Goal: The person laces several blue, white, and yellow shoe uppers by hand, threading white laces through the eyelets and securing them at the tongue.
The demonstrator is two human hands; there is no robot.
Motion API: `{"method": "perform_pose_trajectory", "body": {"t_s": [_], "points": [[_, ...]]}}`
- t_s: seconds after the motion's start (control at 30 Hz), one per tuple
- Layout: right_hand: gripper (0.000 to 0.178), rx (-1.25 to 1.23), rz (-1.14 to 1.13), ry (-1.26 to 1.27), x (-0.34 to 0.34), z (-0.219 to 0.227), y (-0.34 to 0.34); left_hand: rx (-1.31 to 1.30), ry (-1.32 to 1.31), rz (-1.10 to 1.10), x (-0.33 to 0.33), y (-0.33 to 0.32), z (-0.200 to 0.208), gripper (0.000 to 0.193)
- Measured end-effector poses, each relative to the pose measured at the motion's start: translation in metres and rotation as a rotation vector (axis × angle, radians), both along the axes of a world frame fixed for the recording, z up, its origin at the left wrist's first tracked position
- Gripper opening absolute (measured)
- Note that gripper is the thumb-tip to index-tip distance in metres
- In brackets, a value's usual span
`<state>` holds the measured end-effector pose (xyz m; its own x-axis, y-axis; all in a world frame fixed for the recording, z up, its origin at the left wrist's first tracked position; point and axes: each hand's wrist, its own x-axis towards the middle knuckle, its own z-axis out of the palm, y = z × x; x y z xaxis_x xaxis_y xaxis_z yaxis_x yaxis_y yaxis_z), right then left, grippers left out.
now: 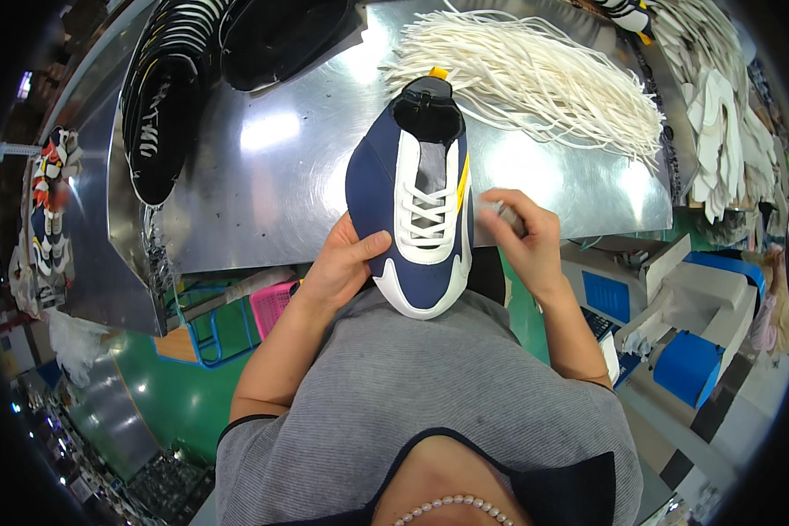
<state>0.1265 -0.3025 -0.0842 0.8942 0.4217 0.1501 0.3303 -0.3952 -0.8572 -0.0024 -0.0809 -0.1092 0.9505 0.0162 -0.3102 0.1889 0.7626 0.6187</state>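
A navy and white shoe upper (423, 279) with a yellow pull tab stands in front of me, toe toward my body. White lace (427, 215) criss-crosses its lower eyelets, while the throat above gapes and shows a grey lining. My left hand (346, 263) grips its left side near the toe, thumb on top. Just right of the upper, my right hand (528, 235) is raised with curled fingers, apart from it. A small greyish thing (507, 217) shows at those fingers, too blurred to name.
A big bundle of white laces (535, 79) lies on the metal table (263, 193) at the back right. Nested black uppers (162, 123) stand at the left, beside another black piece (276, 39). Grey-white cartons with blue panels (693, 351) are at the lower right, a pink basket (272, 307) below left.
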Motion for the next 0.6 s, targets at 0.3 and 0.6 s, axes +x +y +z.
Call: {"method": "perform_pose_trajectory", "body": {"t_s": [0.3,0.6], "points": [[0.013,-0.266,0.701,-0.049,0.015,0.05,0.023,0.074,-0.001,-0.059,0.005,-0.008,0.009,0.05],[0.012,-0.155,0.827,0.655,0.028,0.066,-0.006,0.049,-0.056,-0.213,-0.002,0.003,0.01,0.058]]}}
